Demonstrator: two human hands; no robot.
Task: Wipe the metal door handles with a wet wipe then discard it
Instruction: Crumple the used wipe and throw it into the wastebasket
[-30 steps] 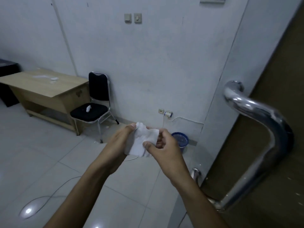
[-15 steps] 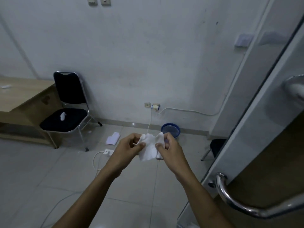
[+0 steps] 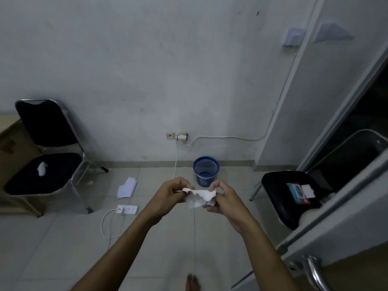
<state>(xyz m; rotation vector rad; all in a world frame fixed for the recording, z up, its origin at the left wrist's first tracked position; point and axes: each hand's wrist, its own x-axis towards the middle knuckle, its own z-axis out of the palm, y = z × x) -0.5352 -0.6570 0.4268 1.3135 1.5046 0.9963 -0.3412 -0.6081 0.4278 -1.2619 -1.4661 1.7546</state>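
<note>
Rear wall (image 3: 147, 70): plain, pale, scuffed, dimly lit. A wall socket (image 3: 181, 136) sits low on it, with a white cable (image 3: 226, 138) running right toward the corner. Floor (image 3: 52, 248): large light tiles, with a baseboard strip at the wall. Left side — a black padded chair (image 3: 44, 164) on a chrome frame, just beside a wooden desk (image 3: 12, 148). A white power strip (image 3: 127, 209) and a sheet of paper (image 3: 127, 187) lie on the tiles. A blue mesh bin (image 3: 205, 171) stands near the wall. Right side — a second black chair (image 3: 289, 196), partly behind a pale door (image 3: 344, 223).
</note>
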